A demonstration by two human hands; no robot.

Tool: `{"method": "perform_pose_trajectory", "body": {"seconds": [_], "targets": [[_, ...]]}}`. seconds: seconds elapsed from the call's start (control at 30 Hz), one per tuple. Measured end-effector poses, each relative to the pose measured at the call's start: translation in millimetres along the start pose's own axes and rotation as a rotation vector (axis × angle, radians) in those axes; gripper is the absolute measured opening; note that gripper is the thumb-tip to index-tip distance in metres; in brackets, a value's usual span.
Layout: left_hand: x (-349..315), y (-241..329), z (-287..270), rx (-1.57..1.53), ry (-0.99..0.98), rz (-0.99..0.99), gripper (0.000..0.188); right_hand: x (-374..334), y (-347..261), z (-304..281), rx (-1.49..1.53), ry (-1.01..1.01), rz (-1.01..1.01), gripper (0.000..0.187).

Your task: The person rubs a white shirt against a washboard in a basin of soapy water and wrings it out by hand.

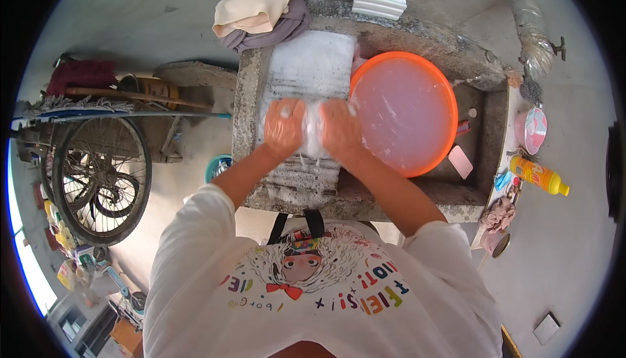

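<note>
Left hand [284, 128] and right hand [340, 130] both clutch — seemingly — a soapy white cloth [313, 131] on the washboard [312, 64].

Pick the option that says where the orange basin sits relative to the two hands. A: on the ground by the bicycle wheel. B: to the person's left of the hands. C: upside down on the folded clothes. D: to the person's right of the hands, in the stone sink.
D: the orange basin lies right of the right hand and left hand, which press a white soapy cloth on the ribbed washboard.
</note>
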State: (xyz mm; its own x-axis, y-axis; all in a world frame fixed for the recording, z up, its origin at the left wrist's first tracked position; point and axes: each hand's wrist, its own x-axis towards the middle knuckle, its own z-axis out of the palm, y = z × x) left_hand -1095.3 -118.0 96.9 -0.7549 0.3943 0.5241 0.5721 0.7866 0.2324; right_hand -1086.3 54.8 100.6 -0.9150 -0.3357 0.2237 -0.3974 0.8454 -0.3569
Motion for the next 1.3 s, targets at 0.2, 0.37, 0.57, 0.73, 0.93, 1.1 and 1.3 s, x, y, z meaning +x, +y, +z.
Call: {"method": "perform_pose_trajectory", "body": {"seconds": [0.2,0.37,0.57,0.73,0.93,1.1,1.3], "targets": [[43,-35,54,0.331,-0.387,-0.387,0.016,61,29,35,-0.041,-0.143,0.227,0.025],[-26,31,-47,-0.020,-0.229,0.060,0.020,-46,-18,-43,0.147,-0.020,-0.162,0.030],[36,-26,38,0.205,-0.219,-0.259,0.016,57,28,22,0.211,-0.016,0.242,0.028],[31,-26,22,0.031,-0.255,-0.389,0.032,53,46,21,0.371,-0.217,0.344,0.035],[-15,7,-60,-0.265,-0.428,-0.416,0.048,36,67,-20,0.625,-0.291,0.407,0.038],[-28,18,-110,-0.413,-0.226,-0.701,0.038,17,92,-47,1.485,0.187,0.647,0.031],[-65,34,-159,-0.881,0.046,-0.938,0.032,10,96,-66,1.942,0.175,0.589,0.031]]}}
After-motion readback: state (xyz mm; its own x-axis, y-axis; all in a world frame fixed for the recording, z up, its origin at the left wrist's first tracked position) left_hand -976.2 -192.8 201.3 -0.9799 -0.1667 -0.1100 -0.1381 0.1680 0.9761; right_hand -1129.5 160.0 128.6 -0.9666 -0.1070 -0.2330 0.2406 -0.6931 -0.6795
